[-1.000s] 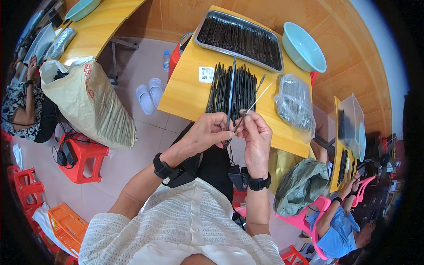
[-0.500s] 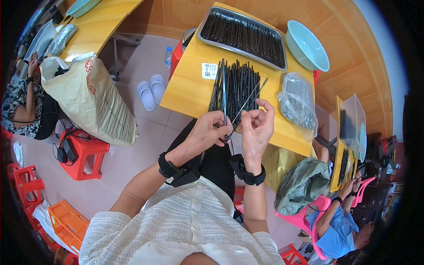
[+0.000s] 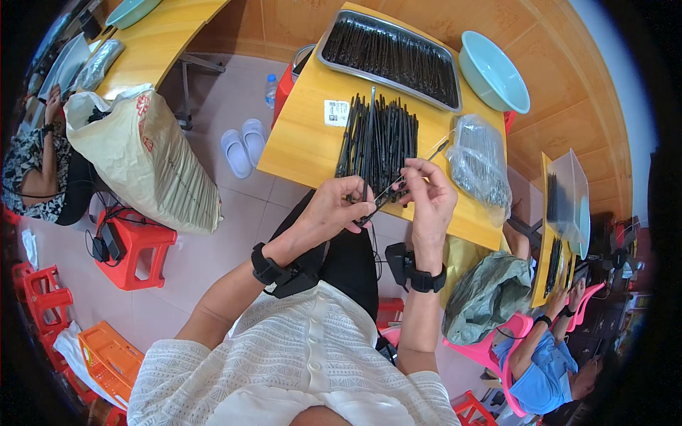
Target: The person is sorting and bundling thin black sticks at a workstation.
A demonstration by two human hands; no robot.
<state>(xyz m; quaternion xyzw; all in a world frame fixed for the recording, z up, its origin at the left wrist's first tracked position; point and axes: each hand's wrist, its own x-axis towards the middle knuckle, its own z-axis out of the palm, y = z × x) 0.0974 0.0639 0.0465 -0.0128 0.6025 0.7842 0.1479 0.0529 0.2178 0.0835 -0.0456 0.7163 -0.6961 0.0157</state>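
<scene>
My left hand [image 3: 342,204] is closed around the lower end of a long slim black rod [image 3: 371,128], which points up over the table. Close beside it, my right hand [image 3: 430,195] pinches a thin wire-like rod with a dark end piece [image 3: 439,150], slanting up to the right. The lower ends of both pieces meet near my left fingertips; the exact contact is hidden. Beyond my hands lies a pile of black rods [image 3: 394,138] on the yellow table [image 3: 302,138]. A metal tray [image 3: 390,91] filled with more black rods stands behind the pile.
Right of the pile lies a clear plastic bag of thin rods [image 3: 477,163]. A light blue basin [image 3: 494,71] sits at the far right corner. A white label [image 3: 337,113] lies left of the pile. A large woven sack [image 3: 142,156] stands at left. Two other people sit at side tables.
My right hand has moved slightly right, taking the thin rod with it; its dark end now points toward the plastic bag. My left hand stays nearly in place, its rod tilted slightly further right.
</scene>
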